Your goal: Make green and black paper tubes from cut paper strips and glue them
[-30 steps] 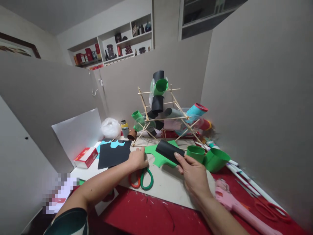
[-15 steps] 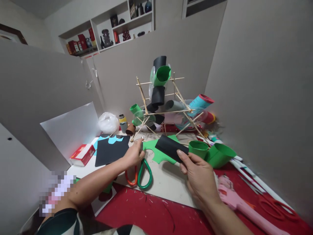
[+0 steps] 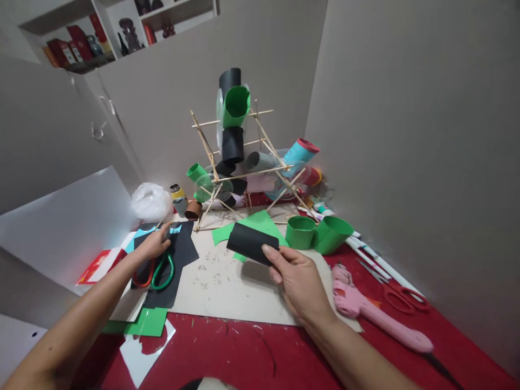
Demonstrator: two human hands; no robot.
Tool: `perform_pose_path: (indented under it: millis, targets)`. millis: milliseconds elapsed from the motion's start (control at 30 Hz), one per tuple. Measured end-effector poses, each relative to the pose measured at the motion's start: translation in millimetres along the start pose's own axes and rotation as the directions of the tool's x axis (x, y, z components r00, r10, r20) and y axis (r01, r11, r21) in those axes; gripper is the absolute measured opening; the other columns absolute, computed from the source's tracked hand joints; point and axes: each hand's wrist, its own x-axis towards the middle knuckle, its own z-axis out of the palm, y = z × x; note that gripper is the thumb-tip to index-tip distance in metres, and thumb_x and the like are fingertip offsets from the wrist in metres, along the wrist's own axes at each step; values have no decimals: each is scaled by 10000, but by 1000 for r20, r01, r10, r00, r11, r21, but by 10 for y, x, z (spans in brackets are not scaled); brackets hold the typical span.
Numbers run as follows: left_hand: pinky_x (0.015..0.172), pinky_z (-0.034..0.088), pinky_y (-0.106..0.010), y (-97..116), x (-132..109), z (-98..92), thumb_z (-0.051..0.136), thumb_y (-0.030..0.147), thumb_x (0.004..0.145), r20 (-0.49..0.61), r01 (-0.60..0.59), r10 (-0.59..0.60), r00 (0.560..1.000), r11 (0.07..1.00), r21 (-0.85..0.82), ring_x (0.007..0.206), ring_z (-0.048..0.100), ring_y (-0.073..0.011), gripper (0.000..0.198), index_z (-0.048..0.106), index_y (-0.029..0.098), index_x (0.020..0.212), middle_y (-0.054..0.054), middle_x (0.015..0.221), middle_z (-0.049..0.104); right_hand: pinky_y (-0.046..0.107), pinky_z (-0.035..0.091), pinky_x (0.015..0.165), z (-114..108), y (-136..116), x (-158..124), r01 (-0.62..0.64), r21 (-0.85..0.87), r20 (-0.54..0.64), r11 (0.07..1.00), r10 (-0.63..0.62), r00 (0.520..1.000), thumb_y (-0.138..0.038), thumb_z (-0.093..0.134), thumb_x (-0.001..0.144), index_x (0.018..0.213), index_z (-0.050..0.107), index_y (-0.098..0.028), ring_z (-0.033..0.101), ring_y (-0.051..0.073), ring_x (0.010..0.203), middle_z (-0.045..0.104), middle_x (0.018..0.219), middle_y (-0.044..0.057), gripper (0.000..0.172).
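Note:
My right hand pinches a black paper tube between thumb and fingers, raised over the pale board. On the left, my left hand is closed around the blade end of a pair of scissors. Its green handle loop and orange loop lie toward me, over black paper sheets. A cut green sheet lies beyond the black tube. Two green paper tubes stand to the right of it. Behind rises a frame of thin wooden sticks carrying black and green tubes and clear discs.
A pink glue gun and red-handled scissors lie on the red tabletop at right, near white tubes. At left are a red-and-white box, a plastic bag and paper scraps. Grey walls enclose the back and right.
My left hand has carried the scissors leftward from the board to above the black sheets. My right hand still holds the black tube. The camera view has turned right.

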Motion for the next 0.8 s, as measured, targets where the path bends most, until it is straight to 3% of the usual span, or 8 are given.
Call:
perform_pose_path:
  millis: [100, 167, 233, 267, 333, 433, 567, 800]
  targets:
    - [758, 457, -383, -1, -29, 6, 527, 231, 777, -37, 48, -45, 998, 995, 89, 861, 642, -316, 600, 457, 122, 1363, -146, 954, 693, 221, 138, 402, 20, -9, 6, -60, 50, 7, 997, 59, 998, -441, 818, 635, 568, 512, -171, 285, 34, 381, 358, 478, -94, 414]
    - [777, 453, -442, 147, -83, -30, 525, 350, 825, -120, 64, -53, 991, 993, 97, 939, 627, -373, 613, 429, 137, 1391, -196, 1080, 659, 212, 136, 395, 35, -19, 4, -103, 83, 13, 991, 103, 995, -448, 838, 590, 558, 487, -176, 282, 29, 374, 350, 494, -98, 446]
    - [784, 472, -425, 403, -175, -71, 527, 457, 843, -230, -6, -16, 973, 996, -94, 947, 637, -350, 569, 506, 160, 1329, -170, 1058, 672, 205, 141, 389, 48, -17, -6, -138, 90, 31, 986, 135, 990, -452, 843, 574, 551, 476, -178, 280, 27, 369, 344, 494, -102, 458]
    - [762, 491, -385, 558, -232, -82, 527, 492, 847, -193, -73, 16, 981, 953, -294, 881, 660, -304, 527, 564, 161, 1256, -139, 975, 691, 204, 142, 388, 53, -9, -14, -147, 79, 40, 986, 144, 989, -453, 840, 579, 551, 482, -177, 277, 27, 368, 342, 487, -103, 454]
    - [653, 518, -328, 880, -353, -66, 534, 530, 842, 14, -74, 117, 993, 707, -704, 670, 672, -225, 512, 610, 148, 1174, -89, 804, 694, 205, 138, 391, 58, 17, -29, -150, 39, 54, 988, 148, 988, -456, 829, 600, 554, 503, -171, 271, 29, 372, 348, 475, -101, 435]
    - [542, 513, -277, 1264, -495, 45, 680, 479, 767, 186, 79, 270, 945, 365, -928, 525, 655, -168, 518, 616, 153, 1164, -38, 738, 675, 210, 129, 395, 51, 65, -38, -146, -25, 64, 989, 148, 987, -466, 810, 626, 567, 547, -159, 273, 33, 379, 380, 479, -89, 408]
    - [487, 493, -231, 1473, -537, 230, 714, 440, 763, 230, 159, 338, 913, 223, -962, 497, 658, -156, 425, 672, 129, 1050, -21, 648, 666, 213, 155, 407, 24, 99, -28, -114, -82, 80, 990, 120, 989, -470, 770, 682, 578, 584, -154, 287, 50, 393, 378, 458, -83, 381]
    - [466, 467, -185, 1494, -449, 381, 718, 425, 779, 206, 193, 241, 948, 78, -978, 455, 620, -125, 348, 679, 100, 896, -45, 528, 670, 205, 201, 407, 11, 94, -18, -76, -120, 63, 990, 84, 994, -486, 755, 697, 695, 656, -153, 328, 68, 383, 414, 395, -83, 347]
